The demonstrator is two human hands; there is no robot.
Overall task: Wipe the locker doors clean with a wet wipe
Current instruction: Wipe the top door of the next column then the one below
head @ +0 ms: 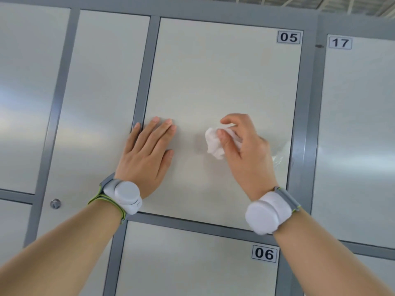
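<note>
A pale locker door marked 05 [213,77] fills the middle of the head view. My left hand [147,154] lies flat against its lower left part, fingers straight and little finger at the door's left edge. My right hand [245,154] pinches a crumpled white wet wipe [213,144] between thumb and fingers and holds it against the door's lower middle. A wet shiny smear [281,155] shows on the door just right of that hand.
Grey frame bars [147,69] separate the doors. Door 06 [192,263] lies below, door 17 [359,124] to the right, unnumbered doors to the left. A round keyhole [55,203] sits low on the left neighbouring door. White wrist devices are strapped on both arms.
</note>
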